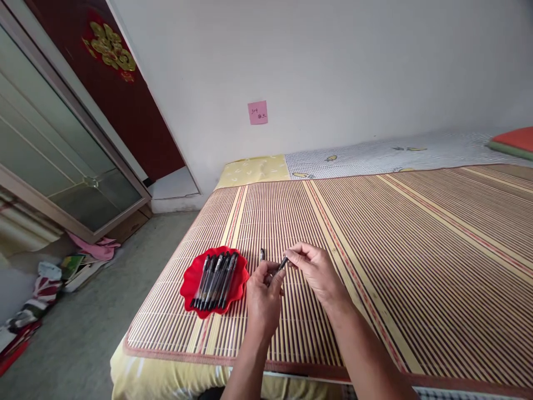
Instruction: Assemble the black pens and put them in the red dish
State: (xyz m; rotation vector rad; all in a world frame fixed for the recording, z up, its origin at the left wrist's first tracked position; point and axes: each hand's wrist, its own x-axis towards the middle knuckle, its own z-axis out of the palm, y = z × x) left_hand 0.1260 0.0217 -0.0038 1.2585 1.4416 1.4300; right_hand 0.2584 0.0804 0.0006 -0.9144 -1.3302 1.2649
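A black pen [282, 263] is held slantwise between my two hands above the striped mat. My left hand [265, 294] is closed around its lower part, the fingers covering much of it. At the pen's upper end, my right hand [313, 270] pinches with thumb and fingertips. Just behind my left hand, a dark pen-like piece [262, 254] shows on the mat, its lower part hidden by the fingers. To the left of my hands, a red scalloped plate [189, 276] bears several clear-barrelled pens [215, 280] with black caps, lying side by side.
The slatted mat [375, 266] covers a bed with a yellow sheet [162, 378]. A pink note [257, 113] is stuck to the white wall. Folded orange and green cloth [514, 141] lies at far right. A glass-panelled door [62, 128] and items on the floor are at left.
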